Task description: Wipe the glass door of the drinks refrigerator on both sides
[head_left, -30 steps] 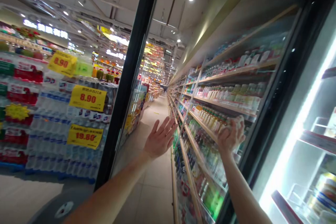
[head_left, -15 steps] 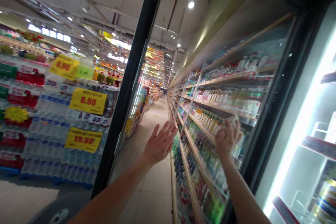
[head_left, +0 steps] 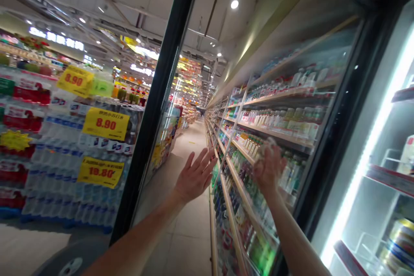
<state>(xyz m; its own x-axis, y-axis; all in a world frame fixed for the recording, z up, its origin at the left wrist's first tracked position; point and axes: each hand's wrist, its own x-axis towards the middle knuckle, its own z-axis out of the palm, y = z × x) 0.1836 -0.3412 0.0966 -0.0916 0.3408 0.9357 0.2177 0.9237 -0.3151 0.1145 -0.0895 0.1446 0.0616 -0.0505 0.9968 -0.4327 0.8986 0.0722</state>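
Note:
A glass door with a black frame [head_left: 160, 79] stands open before me, and the shelves show through its pane. My left hand [head_left: 196, 177] lies flat with fingers spread, apparently against the glass. Farther right, my right hand [head_left: 269, 170] is raised at the pane, blurred by motion. Its fingers press on a crumpled pale cloth [head_left: 268, 143], partly hidden by the hand; whether it is fabric or paper I cannot tell.
Lit cooler shelves [head_left: 390, 177] with a gold can [head_left: 401, 243] are at the right. Stacked bottled water [head_left: 61, 168] under yellow price signs [head_left: 105, 123] stands at the left. Beyond the glass run an aisle floor [head_left: 189, 224] and long drink shelves [head_left: 274, 131].
My right hand has moved left across the glass with the cloth. The left hand stays in nearly the same place, fingers still spread.

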